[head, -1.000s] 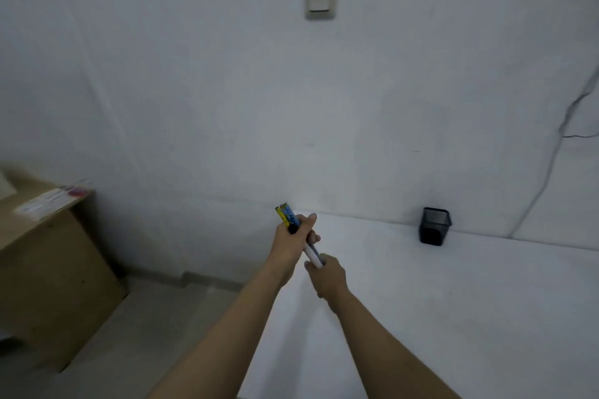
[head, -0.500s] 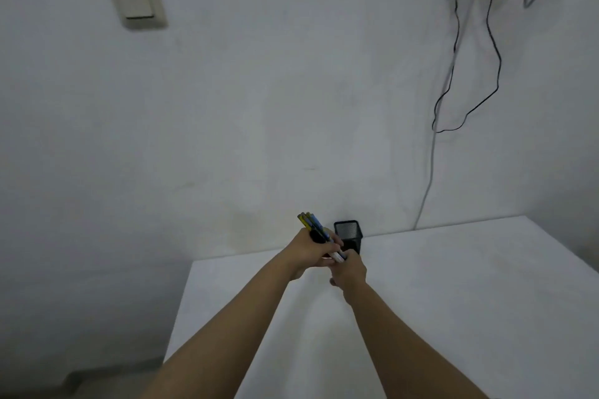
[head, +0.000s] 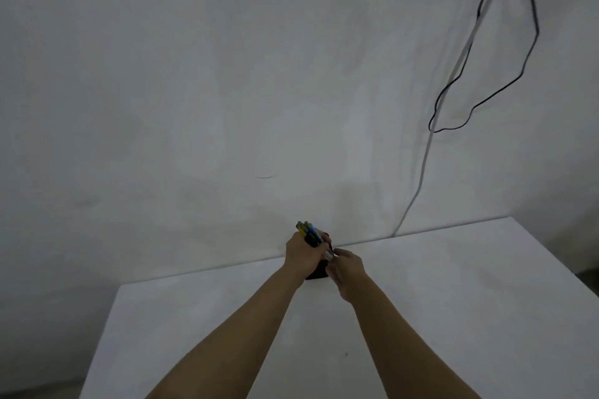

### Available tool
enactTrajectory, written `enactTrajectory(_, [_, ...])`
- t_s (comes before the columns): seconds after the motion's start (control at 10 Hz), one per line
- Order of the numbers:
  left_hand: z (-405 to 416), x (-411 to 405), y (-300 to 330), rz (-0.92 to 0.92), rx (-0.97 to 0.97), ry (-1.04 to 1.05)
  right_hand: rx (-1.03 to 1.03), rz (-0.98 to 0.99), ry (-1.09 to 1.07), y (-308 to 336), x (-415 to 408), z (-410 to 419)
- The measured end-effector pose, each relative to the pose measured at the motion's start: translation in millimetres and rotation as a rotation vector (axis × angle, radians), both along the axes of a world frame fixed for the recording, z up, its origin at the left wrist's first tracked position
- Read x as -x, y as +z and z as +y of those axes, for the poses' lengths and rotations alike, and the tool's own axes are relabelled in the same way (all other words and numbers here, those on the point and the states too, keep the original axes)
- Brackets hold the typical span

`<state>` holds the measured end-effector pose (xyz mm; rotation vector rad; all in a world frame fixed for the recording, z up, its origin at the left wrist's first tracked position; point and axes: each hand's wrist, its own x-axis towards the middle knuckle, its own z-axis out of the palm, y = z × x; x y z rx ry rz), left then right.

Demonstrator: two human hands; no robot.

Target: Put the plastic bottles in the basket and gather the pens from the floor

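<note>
My left hand [head: 304,254] is closed around a bundle of pens [head: 309,232] with yellow, blue and dark caps that stick up above the fist. My right hand [head: 346,269] pinches the lower ends of the same bundle, beside the left hand. Both hands hover over a black pen holder [head: 317,273] that stands on the white table [head: 453,301] near the wall; only a dark sliver of the holder shows between and below the hands. No plastic bottles or basket are in view.
A plain white wall fills the background. A black cable [head: 486,97] and a grey cable [head: 428,152] hang down the wall at the right and reach the table's back edge. The table's left edge drops off at the lower left.
My view has swung right and closer to the table. Both hands carried the pens forward until they cover the black holder, which stood apart from them before.
</note>
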<state>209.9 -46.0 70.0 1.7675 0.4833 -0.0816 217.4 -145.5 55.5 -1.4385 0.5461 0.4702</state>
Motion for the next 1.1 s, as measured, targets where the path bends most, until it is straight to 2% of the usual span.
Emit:
enactTrajectory(0.1, [0,-24,-17,0.044,-0.068,0.067,0.018,0.045,0.028,-12,-27,-1])
enactTrajectory(0.3, [7,-59,-46,0.122,-0.160,0.094,-0.119,0.135,0.082,-25,-62,7])
enactTrajectory(0.5, [8,-59,-54,0.085,-0.205,0.007,-0.244,0.202,0.113,-26,-77,11])
enactTrajectory(0.6, [7,-54,-51,0.030,-0.249,0.029,-0.289,0.185,0.110,-22,-77,11])
enactTrajectory(0.8, [1,-39,-33,-0.061,-0.355,0.023,-0.212,0.166,0.124,-7,-64,1])
enactTrajectory(1.1, [-2,12,-15,-0.086,-0.432,-0.016,-0.128,0.104,0.164,16,-22,-9])
